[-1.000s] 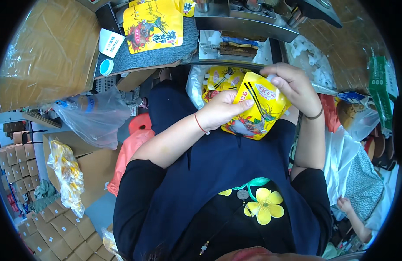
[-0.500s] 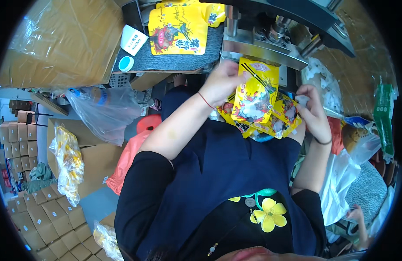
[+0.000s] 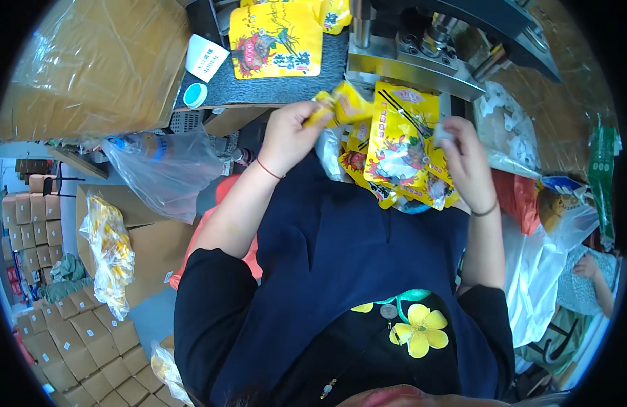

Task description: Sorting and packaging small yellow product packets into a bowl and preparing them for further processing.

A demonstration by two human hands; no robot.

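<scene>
My left hand (image 3: 286,138) is pinched on a bent yellow printed pouch (image 3: 352,103), smeared by motion, left of the metal press. My right hand (image 3: 469,163) closes on a small whitish piece (image 3: 441,134) whose kind I cannot make out. That piece is by the right edge of another yellow pouch (image 3: 399,146), which has a picture of chopsticks and food and sits in front of the press. Below it, more yellow pouches (image 3: 438,190) lie in a loose pile by my lap, partly hidden.
The metal press (image 3: 412,73) stands at the back. On the dark tabletop (image 3: 266,91) are a flat yellow pouch (image 3: 276,44), a white carton (image 3: 206,57) and a round blue-lidded tub (image 3: 195,95). A large cardboard box (image 3: 90,68) fills the left. Another person's hand (image 3: 586,267) shows at far right.
My left hand has moved left, away from the front pouch, and now grips a separate yellow pouch. My right hand has shifted left and up with the whitish piece toward the front pouch.
</scene>
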